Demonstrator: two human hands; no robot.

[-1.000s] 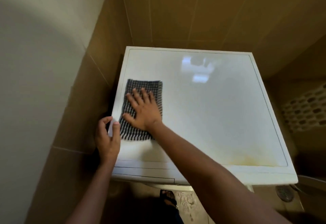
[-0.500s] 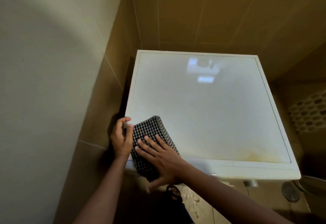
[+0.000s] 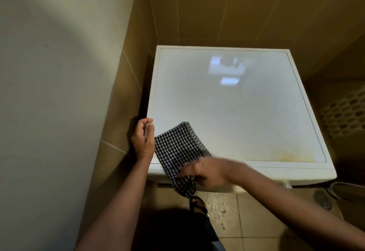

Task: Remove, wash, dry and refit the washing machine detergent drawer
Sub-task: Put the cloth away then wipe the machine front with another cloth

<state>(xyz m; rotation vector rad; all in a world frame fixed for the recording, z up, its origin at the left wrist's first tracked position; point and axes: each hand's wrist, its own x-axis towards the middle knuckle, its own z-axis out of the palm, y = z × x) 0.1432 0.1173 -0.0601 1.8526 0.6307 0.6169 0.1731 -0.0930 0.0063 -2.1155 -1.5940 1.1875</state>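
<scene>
The white washing machine point(image 3: 227, 112) fills the middle of the view, seen from above. A black-and-white checked cloth point(image 3: 177, 148) lies on its front left corner and hangs down over the front edge. My right hand point(image 3: 205, 173) is blurred with motion and lies on the cloth at that front edge, fingers stretched to the left. My left hand point(image 3: 144, 140) grips the left edge of the machine's top, thumb on top. The detergent drawer itself is not visible; the front panel is mostly hidden below the top.
A pale wall point(image 3: 59, 92) and brown tiles close in on the left and behind. A perforated laundry basket point(image 3: 345, 112) stands to the right. On the tiled floor are a drain point(image 3: 322, 199) and my sandalled foot point(image 3: 197, 205).
My right hand has dragged the cloth from further back on the top down to the front left corner and over the front edge. My left hand stayed on the left edge.
</scene>
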